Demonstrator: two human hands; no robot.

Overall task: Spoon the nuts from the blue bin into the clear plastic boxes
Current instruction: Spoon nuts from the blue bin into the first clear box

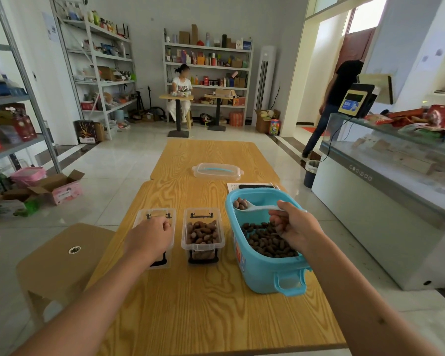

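Right hand [292, 231] is gripping a loaded white spoon [257, 207] over the blue bin [262, 268]; left hand [149, 235], fingers curled, is steadying the leftmost clear box [153, 214]. Keeping it level avoids spills.

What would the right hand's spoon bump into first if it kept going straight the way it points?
Probably the blue bin's far-left inner wall: the right hand holds the white spoon, loaded with nuts, pointing left just inside it. Depth is unclear.

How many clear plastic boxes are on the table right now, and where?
2. The left box sits under the left hand; its contents are hidden. The middle box, holding nuts, stands between it and the blue bin. A clear lid lies farther back.
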